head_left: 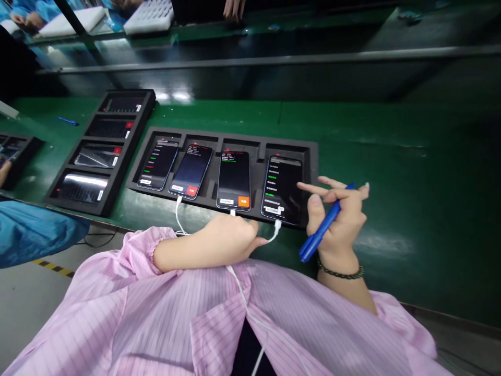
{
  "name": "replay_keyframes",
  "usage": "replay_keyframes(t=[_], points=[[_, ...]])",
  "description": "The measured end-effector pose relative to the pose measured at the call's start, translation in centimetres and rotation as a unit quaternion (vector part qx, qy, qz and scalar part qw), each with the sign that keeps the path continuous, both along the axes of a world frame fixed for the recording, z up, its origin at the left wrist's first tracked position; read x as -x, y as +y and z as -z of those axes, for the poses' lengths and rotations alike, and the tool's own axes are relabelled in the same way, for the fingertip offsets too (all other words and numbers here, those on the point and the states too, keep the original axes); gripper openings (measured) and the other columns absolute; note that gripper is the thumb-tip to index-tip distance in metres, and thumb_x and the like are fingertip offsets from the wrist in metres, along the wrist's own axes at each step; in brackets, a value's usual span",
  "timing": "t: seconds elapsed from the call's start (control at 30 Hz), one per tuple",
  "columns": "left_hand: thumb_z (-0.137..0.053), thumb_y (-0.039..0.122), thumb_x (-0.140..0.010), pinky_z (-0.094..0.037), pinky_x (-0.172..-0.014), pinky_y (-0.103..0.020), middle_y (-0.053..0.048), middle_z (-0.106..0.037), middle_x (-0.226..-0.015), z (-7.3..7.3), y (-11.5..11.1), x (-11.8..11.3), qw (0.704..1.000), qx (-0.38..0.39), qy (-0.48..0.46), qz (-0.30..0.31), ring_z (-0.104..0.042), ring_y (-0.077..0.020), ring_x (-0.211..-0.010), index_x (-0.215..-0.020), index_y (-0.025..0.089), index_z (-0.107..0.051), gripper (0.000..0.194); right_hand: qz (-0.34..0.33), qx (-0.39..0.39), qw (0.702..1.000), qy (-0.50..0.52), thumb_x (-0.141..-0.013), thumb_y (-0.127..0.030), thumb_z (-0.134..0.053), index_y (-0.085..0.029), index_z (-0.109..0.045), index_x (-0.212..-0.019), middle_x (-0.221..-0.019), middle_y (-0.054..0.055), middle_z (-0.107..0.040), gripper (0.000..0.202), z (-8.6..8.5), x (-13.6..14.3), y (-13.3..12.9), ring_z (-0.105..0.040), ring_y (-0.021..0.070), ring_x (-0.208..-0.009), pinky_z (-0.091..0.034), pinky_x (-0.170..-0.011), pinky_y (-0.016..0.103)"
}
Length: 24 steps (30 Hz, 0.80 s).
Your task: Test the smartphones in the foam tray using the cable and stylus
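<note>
A black foam tray point(188, 134) holds several phones with lit dark screens. My right hand point(338, 216) has a blue pen point(323, 227) tucked between its fingers. Its stretched index finger is at the right edge of the rightmost phone point(282, 188), which shows a list with some green lines. Below that phone, my left hand point(230, 237) is closed, thumb and finger at a white cable point(277, 230) that is plugged into the phone's lower end. Another phone point(234, 180) with an orange box is just above my left hand. A phone point(191, 169) with a red box has a white cable too.
A second black tray point(117, 180) of phones stands at the left, with another tray point(33, 143) beyond it. A blue pen point(68, 121) lies on the green table point(376, 156). A co-worker's blue sleeve point(39, 230) is at the left edge. White trays point(151, 15) and other people's hands are across the bench.
</note>
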State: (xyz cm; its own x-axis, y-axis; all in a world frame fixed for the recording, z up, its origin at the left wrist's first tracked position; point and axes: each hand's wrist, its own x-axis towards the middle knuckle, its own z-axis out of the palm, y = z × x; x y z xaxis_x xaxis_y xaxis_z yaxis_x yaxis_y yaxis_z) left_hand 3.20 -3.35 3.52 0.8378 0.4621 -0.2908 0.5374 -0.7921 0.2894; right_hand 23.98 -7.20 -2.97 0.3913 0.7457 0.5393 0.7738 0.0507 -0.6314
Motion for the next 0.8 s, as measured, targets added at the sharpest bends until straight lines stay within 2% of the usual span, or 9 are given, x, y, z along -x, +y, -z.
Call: replay_keyframes(t=[0.07,0.2,0.4,0.63,0.8], points=[[-0.043,0.046,-0.105,-0.054,-0.063,-0.032,-0.009,-0.069,-0.071,0.0,0.1,0.0,1.000,-0.002,0.000,-0.008,-0.073,-0.0258,-0.073,-0.097,0.012,-0.068,0.044,-0.044,-0.020,0.998,-0.031,-0.090,-0.044,-0.046,-0.026,-0.031,-0.079,-0.081,0.004,-0.074,0.025,0.1,0.1,-0.1,-0.071,0.0303,-0.104,-0.016,-0.118,0.071],[-0.043,0.047,-0.105,-0.054,-0.063,-0.033,-0.009,-0.070,-0.072,-0.1,0.2,0.0,1.000,0.002,0.007,-0.012,-0.073,-0.0271,-0.074,-0.099,0.012,-0.068,0.044,-0.098,-0.006,0.994,-0.047,-0.089,-0.040,-0.050,-0.025,-0.035,-0.077,-0.078,0.003,-0.073,0.024,0.1,0.1,-0.1,-0.071,0.0309,-0.100,-0.015,-0.119,0.071],[-0.044,0.047,-0.104,-0.055,-0.065,-0.033,-0.009,-0.070,-0.072,-0.3,0.4,-0.2,1.000,0.006,-0.004,0.006,-0.073,-0.0254,-0.072,-0.100,0.011,-0.068,0.043,-0.087,0.035,0.995,-0.042,-0.090,-0.043,-0.048,-0.025,-0.035,-0.075,-0.081,0.004,-0.072,0.026,0.2,0.1,0.0,-0.069,0.0291,-0.100,-0.015,-0.120,0.068],[-0.041,0.049,-0.105,-0.055,-0.063,-0.032,-0.009,-0.070,-0.071,-0.2,0.5,0.2,1.000,-0.012,-0.014,0.005,-0.073,-0.0255,-0.073,-0.101,0.012,-0.067,0.046,-0.078,-0.060,0.995,-0.031,-0.091,-0.038,-0.052,-0.024,-0.035,-0.075,-0.081,0.002,-0.075,0.027,1.2,-0.1,0.1,-0.072,0.0288,-0.094,-0.023,-0.116,0.071],[-0.044,0.048,-0.105,-0.053,-0.063,-0.029,-0.007,-0.072,-0.075,-0.2,0.9,1.6,0.999,0.008,-0.044,-0.015,-0.073,-0.0230,-0.073,-0.106,0.013,-0.066,0.042,-0.095,-0.095,0.990,-0.034,-0.090,-0.034,-0.056,-0.025,-0.039,-0.074,-0.073,0.001,-0.074,0.025,1.5,-0.6,0.1,-0.073,0.0303,-0.090,-0.021,-0.116,0.073]])
